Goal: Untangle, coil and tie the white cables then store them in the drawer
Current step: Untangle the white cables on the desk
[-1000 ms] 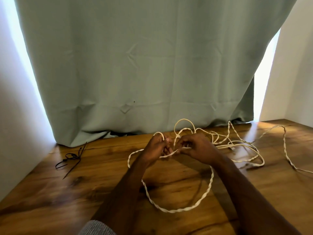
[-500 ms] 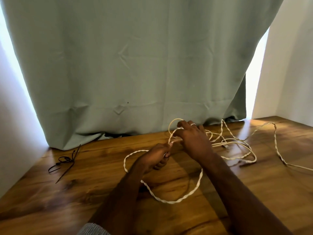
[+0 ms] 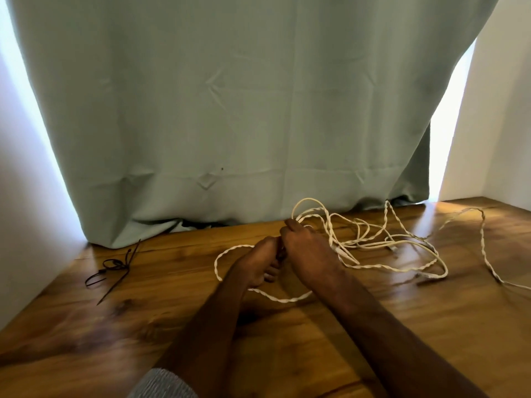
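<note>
Both hands have drawn together — left hand [image 3: 260,262] and right hand [image 3: 309,251] gripping the tangled white twisted cables [image 3: 373,242], strewn rightward across the glossy wooden tabletop [image 3: 172,326] before a sage-green curtain [image 3: 230,110].

The wooden tabletop [image 3: 330,354] is glossy, with dark grain patches. White cables [image 3: 382,242] sprawl in tangled loops across its far right part, one loop curling out at centre. Black ties [image 3: 110,270] lie near the left edge, well apart from the cables, by the curtain [image 3: 230,110] hem that reaches the tabletop.
</note>
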Available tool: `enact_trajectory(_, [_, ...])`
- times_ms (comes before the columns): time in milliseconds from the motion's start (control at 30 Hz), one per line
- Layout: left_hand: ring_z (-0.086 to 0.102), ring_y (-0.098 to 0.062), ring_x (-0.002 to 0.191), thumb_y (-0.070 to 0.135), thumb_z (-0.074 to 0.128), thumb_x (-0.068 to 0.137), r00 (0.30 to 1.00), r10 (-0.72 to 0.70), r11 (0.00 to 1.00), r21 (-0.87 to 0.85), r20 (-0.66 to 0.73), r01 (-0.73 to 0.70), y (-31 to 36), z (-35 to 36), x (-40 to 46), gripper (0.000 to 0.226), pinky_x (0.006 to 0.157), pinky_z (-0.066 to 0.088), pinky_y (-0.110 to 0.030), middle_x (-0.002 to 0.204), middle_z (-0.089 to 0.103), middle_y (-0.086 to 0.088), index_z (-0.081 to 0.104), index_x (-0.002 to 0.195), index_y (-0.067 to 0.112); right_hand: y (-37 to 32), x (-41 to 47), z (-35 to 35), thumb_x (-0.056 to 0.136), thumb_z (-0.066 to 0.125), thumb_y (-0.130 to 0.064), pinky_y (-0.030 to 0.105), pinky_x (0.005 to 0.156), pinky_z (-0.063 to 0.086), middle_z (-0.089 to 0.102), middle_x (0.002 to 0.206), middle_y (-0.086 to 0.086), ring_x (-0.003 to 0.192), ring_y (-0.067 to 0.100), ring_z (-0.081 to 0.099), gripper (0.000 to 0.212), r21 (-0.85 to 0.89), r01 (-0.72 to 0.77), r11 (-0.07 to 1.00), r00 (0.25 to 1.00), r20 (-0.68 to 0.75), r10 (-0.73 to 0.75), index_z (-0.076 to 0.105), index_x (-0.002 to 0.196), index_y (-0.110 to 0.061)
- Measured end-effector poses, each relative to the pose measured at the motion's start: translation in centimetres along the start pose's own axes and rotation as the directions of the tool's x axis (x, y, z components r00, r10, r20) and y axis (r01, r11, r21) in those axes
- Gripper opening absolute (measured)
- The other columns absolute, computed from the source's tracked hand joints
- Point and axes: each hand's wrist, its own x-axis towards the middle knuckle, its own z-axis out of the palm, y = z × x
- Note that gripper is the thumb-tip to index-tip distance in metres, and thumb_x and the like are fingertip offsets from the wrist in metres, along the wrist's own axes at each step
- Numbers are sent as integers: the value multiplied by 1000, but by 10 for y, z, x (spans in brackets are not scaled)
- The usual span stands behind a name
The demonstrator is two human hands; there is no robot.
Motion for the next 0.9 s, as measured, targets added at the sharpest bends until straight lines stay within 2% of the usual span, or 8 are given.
enact_trajectory(67, [16, -9, 35, 38, 32, 100, 968, 8, 994, -104, 250, 19, -6, -13, 5, 49, 44, 7, -22, 43, 23, 4, 38, 55, 20, 21, 4, 8, 94, 54, -10, 41, 102, 48, 56, 138, 10, 122, 31, 58, 33, 80, -10, 997, 999, -52, 14, 60, 127, -10])
enact_trajectory(167, [11, -9, 33, 45, 33, 102, 816, 133, 980, -199, 563, -22, 5, -8, -6, 51, 41, 8, -18, 41, 20, 4, 36, 57, 20, 37, 4, 8, 88, 54, -28, 35, 93, 39, 70, 112, 0, 106, 24, 64, 26, 158, 40, 987, 955, -297, 9, 69, 107, -19])
enact_trajectory(267, [8, -10, 33, 44, 37, 102, 645, 216, 963, -268, 733, -17, 20, -4, -16, 49, 40, 9, -19, 41, 20, 4, 34, 60, 20, 42, 2, -2, 84, 59, -28, 36, 83, 29, 66, 114, -5, 106, 23, 57, 16, 38, -45, 998, 840, -539, 59, 71, 95, -27])
enact_trajectory(367, [8, -11, 34, 44, 38, 103, 544, 250, 945, -324, 801, 42, 25, -5, -16, 49, 40, 10, -22, 42, 21, 4, 35, 61, 19, 57, 0, -5, 89, 59, -29, 40, 86, 36, 61, 126, 1, 113, 27, 54, 18, 46, -119, 992, 807, -577, 123, 72, 100, -27])
enact_trajectory(500, [13, -11, 33, 42, 40, 103, 598, 345, 903, -429, 723, -3, 17, -13, -11, 49, 40, 9, -23, 42, 24, 3, 34, 60, 20, 86, -4, 6, 99, 54, -35, 40, 80, 50, 68, 110, 7, 99, 32, 66, 22, 154, -242, 958, 932, -237, 274, 68, 109, -21])
enact_trajectory(567, [17, -12, 33, 41, 37, 104, 638, 392, 860, -510, 663, 1, 12, -19, -6, 50, 40, 13, -21, 42, 26, 1, 34, 59, 19, 93, -8, 5, 99, 53, -40, 38, 79, 50, 70, 109, 8, 102, 32, 67, 24, 113, -332, 936, 934, -98, 343, 66, 112, -24])
enact_trajectory(800, [16, -12, 33, 39, 32, 102, 738, 386, 864, -498, 554, -78, 3, -23, 4, 53, 40, 12, -23, 40, 22, 2, 32, 53, 20, 56, 1, -14, 89, 68, -15, 42, 95, 52, 40, 158, 3, 124, 33, 59, 68, -12, -208, 978, 970, -129, 205, 44, 149, -34])
enact_trajectory(900, [17, -12, 32, 39, 32, 102, 733, 357, 888, -455, 578, -73, 2, -22, 6, 53, 40, 12, -22, 40, 22, 2, 31, 52, 20, 36, 2, -12, 87, 69, -13, 36, 81, 55, 58, 143, 0, 108, 29, 67, 54, -49, -110, 993, 949, -303, 90, 60, 137, -29])
